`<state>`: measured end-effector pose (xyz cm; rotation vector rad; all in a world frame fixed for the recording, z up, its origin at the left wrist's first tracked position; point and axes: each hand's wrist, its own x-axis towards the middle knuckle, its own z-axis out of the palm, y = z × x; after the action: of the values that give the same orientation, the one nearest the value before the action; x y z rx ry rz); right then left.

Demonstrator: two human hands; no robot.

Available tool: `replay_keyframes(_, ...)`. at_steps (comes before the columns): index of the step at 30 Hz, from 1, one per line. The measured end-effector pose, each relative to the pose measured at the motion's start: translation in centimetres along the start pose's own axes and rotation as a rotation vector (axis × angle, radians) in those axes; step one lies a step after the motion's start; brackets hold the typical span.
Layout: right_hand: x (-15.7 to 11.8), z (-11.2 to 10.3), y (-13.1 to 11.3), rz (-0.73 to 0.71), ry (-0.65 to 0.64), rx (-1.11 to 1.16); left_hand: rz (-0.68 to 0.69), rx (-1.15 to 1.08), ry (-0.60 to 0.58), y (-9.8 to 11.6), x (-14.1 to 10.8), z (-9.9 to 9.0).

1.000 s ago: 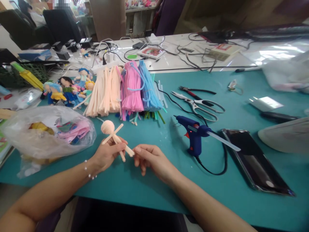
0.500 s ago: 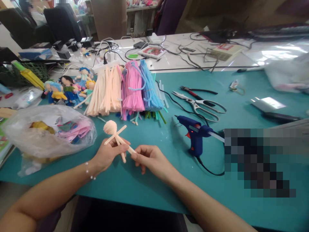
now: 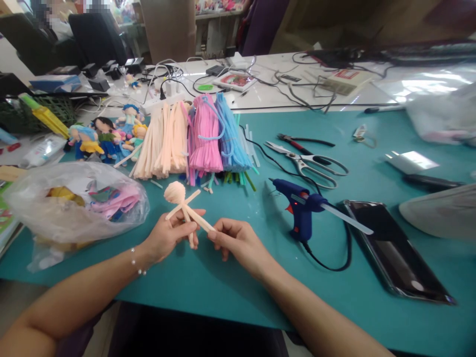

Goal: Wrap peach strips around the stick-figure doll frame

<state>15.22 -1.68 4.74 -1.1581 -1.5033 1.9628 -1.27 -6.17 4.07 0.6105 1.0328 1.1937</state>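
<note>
A small peach doll figure [image 3: 174, 193] made of pipe cleaners, with a round wound head, two thin arms and two legs, is held up over the front of the mat. My left hand [image 3: 165, 237] is closed on its lower body, thumb across one leg. The fingertips of my right hand [image 3: 238, 244] pinch the end of the other leg, which slants out to the right. Behind the doll lie bundles of pipe cleaners: peach [image 3: 163, 141], pink [image 3: 206, 136] and blue [image 3: 232, 134].
A blue glue gun [image 3: 303, 210] with its red light on stands at right, beside a black phone [image 3: 394, 253]. Scissors [image 3: 308, 161] and pliers [image 3: 301, 141] lie beyond. A plastic bag of scraps [image 3: 78, 203] and several finished dolls [image 3: 107, 131] occupy the left of the green mat [image 3: 208, 292].
The doll and both hands have shifted slightly to the right. The doll's head sits a little higher, and its right-hand leg reaches further out, still pinched at the end.
</note>
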Motion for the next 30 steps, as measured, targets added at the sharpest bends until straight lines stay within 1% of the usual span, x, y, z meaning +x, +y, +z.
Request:
replay_keyframes(3,-0.1,0.0,0.0,-0.028,-0.015,-0.028,-0.001,0.031,0.011,0.1,0.0,0.1)
replay_keyframes(5,-0.3,0.1,0.0,-0.109,0.002,-0.105,0.007,0.048,0.025,0.3,0.0,0.2)
replay_keyframes(7,-0.6,0.1,0.1,-0.287,0.075,-0.281,0.026,0.053,0.054,0.4,0.1,0.3)
replay_keyframes(10,-0.9,-0.1,0.2,-0.643,0.198,-0.618,0.07,0.049,0.116,0.3,0.4,0.4)
replay_keyframes(12,-1.0,-0.4,0.4,-0.828,0.249,-0.809,0.061,0.065,0.143,0.1,0.6,0.3)
replay_keyframes(14,-1.0,-0.7,0.5,-0.955,0.308,-0.988,0.016,0.1,0.132,-0.1,0.6,0.1)
replay_keyframes(16,-1.0,-1.0,0.6,-1.038,0.363,-1.15,-0.009,0.139,0.085,-0.2,0.4,0.0)
replay_keyframes(18,-1.0,-1.1,0.6,-1.081,0.375,-1.271,0.005,0.158,0.045,-0.3,0.2,-0.2)
replay_keyframes(20,-1.0,-1.0,0.7,-1.099,0.366,-1.345,0.024,0.148,0.015,-0.3,0.0,-0.2)
replay_keyframes(24,-0.9,-0.6,0.8,-1.093,0.382,-1.395,0.068,0.074,-0.031,-0.5,0.0,-0.1)
replay_keyframes(28,-0.7,-0.2,0.9,-1.077,0.403,-1.399,0.082,0.07,0.029,-0.7,0.2,0.0)
replay_keyframes(30,-0.7,-0.1,0.9,-1.052,0.372,-1.362,0.08,0.075,0.055,-0.5,0.3,0.0)
